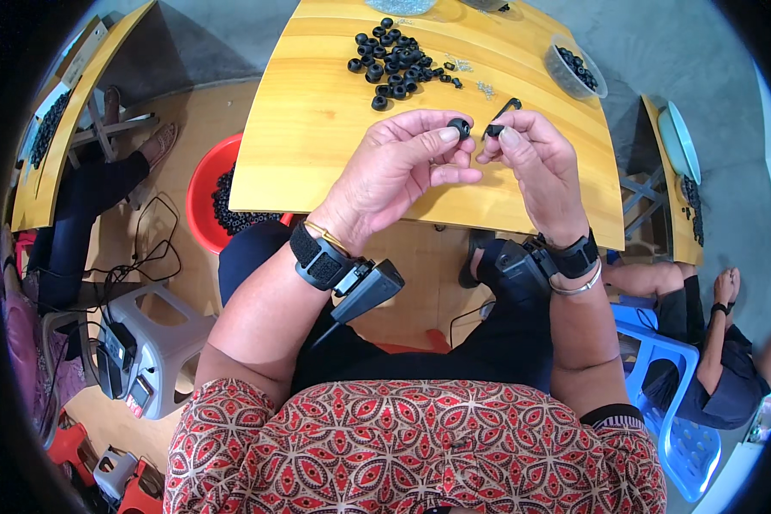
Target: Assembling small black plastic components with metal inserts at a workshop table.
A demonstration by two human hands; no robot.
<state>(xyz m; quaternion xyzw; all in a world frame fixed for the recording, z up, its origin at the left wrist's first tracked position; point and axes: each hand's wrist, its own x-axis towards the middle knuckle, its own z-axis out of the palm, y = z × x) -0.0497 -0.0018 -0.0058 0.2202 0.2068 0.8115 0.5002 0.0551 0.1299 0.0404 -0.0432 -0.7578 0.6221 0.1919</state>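
Over the near part of the yellow wooden table (317, 163), my two hands are raised close together, fingertips a small gap apart. My left hand (394, 167) pinches a round black knob-like piece (460, 128) between thumb and forefinger, its hole facing the right hand. A smaller black piece (493, 131) is pinched in my right hand (546, 171). A thin black hooked piece (511, 105) sticks up behind the right fingers; whether the hand holds it is unclear. Farther back lies a pile of round black pieces (396, 62), with small black parts (452, 82) and tiny silvery parts (486, 89) beside it.
A clear tub (603, 83) of black pieces stands at the table's right edge. At the left, a red basin (199, 201) holds many more. A grey stool (167, 343) and cables (146, 248) are lower left. People sit on both sides, one near a blue chair (668, 355).
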